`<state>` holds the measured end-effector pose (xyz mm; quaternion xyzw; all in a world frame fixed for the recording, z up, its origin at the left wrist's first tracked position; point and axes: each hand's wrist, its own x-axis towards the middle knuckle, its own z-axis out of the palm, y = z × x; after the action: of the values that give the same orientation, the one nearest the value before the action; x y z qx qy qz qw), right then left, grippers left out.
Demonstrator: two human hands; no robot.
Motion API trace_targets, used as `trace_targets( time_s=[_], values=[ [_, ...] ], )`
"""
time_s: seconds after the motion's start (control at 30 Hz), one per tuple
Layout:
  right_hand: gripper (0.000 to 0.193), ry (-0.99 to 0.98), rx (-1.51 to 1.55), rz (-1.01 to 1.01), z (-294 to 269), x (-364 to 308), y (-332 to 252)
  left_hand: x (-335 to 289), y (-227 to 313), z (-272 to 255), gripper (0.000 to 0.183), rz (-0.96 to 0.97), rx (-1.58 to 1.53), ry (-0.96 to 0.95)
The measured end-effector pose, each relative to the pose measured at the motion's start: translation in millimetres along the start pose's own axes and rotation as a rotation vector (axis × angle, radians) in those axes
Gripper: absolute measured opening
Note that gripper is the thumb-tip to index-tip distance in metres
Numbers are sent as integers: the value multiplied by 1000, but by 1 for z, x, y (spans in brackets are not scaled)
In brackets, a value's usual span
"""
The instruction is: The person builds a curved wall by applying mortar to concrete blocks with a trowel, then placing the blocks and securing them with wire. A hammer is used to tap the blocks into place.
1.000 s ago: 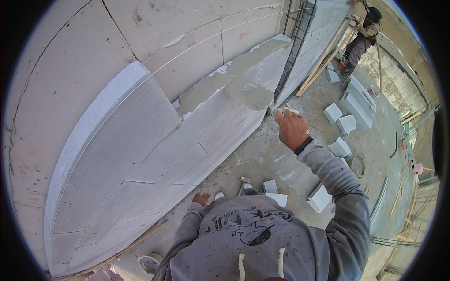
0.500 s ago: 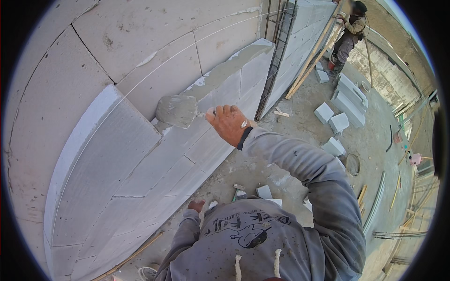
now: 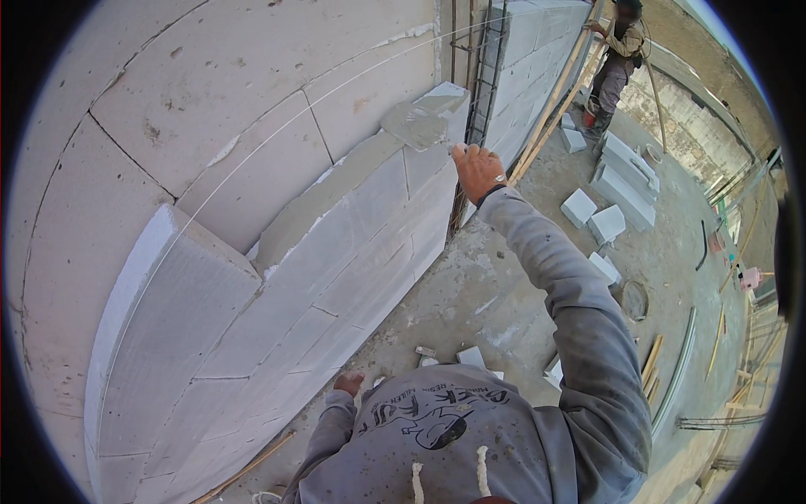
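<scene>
Over the block wall (image 3: pixel 361 244), a trowel (image 3: pixel 417 126) extends left from the gripping right hand (image 3: pixel 480 174); the left hand (image 3: pixel 348 384) hangs, grip unclear.

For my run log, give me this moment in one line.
Right hand: gripping trowel | Trowel: over mortar | Mortar: atop block wall | Left hand: lowered, off trowel

Pale back wall (image 3: pixel 260 50) (dark-jointed), grey concrete floor (image 3: pixel 453 294), daylight

Lettering-wise I'm just seeing dark print (image 3: pixel 447 404) across the chest of the grey hoodie (image 3: pixel 495 458), bigger letters plus smaller ones, around a cartoon figure (image 3: pixel 442 431).
</scene>
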<state>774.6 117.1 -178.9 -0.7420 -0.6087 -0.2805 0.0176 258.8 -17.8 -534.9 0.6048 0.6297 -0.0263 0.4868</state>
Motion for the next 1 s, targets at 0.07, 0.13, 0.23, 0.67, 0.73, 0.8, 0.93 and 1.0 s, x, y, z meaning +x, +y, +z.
trace_targets(
  time_s=[0.07,0.13,0.23,0.67,0.73,0.8,0.93,1.0],
  values=[
    [17,-52,8,88,15,14,22,-6,4,-4,46,-2,-21,43],
    [18,-67,0,149,31,25,45,-17,4,-8,43,-77,-39,46],
    [19,-115,28,260,48,41,72,-33,0,-7,41,-137,-108,79],
    [33,-269,162,314,13,-15,98,-47,-13,3,41,-154,-137,36],
    [34,-349,202,326,-11,-26,98,-40,-13,4,42,-130,-227,41],
    [38,-410,328,383,-11,-38,92,-37,-14,4,42,-134,-193,38],
    [49,-115,861,443,58,-57,95,-33,28,-1,42,-114,-50,8],
    [50,-172,1096,659,91,-40,88,-29,38,-3,43,-114,4,-2]
  ],
)
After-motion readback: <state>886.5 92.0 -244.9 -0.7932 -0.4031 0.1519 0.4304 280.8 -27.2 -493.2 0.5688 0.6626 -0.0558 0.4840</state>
